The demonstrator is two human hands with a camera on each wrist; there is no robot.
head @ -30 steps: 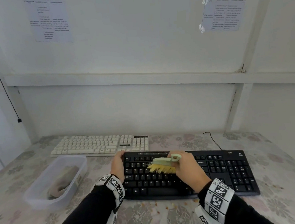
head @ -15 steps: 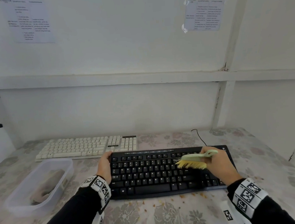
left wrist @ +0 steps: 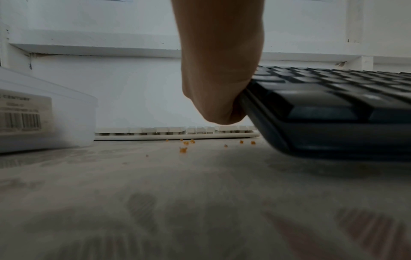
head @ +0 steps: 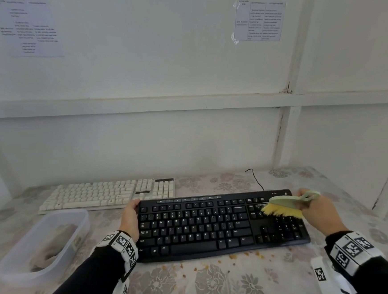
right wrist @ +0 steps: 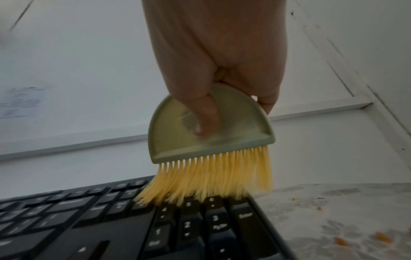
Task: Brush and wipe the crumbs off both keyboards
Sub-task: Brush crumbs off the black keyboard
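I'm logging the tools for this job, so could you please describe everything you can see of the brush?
The brush is small, with a pale green half-round back that looks like plastic and a thin loop handle. A fan of yellow bristles hangs from its straight edge. The right hand grips it, thumb pressed on the back. It is tilted, and the bristle tips splay on the number pad at the right end of the black keyboard.

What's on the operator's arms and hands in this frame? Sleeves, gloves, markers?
Both arms wear long black sleeves. Each wrist carries a white band printed with square black-and-white fiducial tags; the right wrist's band matches it. A white tagged strap hangs below each band. The left hand and right hand are bare: no gloves. No rings or cables show.
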